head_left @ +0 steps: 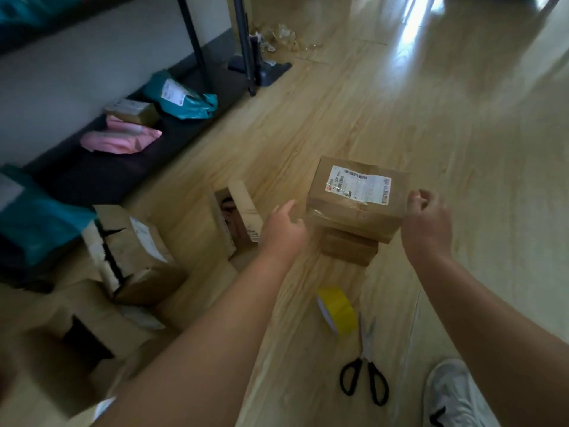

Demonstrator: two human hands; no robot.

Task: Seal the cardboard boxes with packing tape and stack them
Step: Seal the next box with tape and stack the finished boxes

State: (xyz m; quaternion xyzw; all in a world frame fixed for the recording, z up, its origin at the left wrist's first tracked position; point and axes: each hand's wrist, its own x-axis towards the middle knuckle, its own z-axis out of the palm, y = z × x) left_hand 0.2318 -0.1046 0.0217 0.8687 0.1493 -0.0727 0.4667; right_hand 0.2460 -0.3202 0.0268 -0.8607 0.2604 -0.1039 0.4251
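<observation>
A sealed cardboard box (354,208) with a white shipping label lies on top of a smaller brown box (349,249) on the wooden floor. My left hand (284,228) hovers at the top box's left edge, its fingers relaxed and holding nothing. At the right edge is my right hand (426,217), loosely curled and empty. A yellow roll of packing tape (337,309) lies on the floor below the stack. Black-handled scissors (365,374) lie just nearer to me.
An open small box (237,217) stands left of the stack. A torn box (132,251) and an open box (80,328) sit at lower left. Teal mailers (181,95), pink bags (120,138) and a small box (132,110) line the wall. A black stand base (258,69) stands beyond.
</observation>
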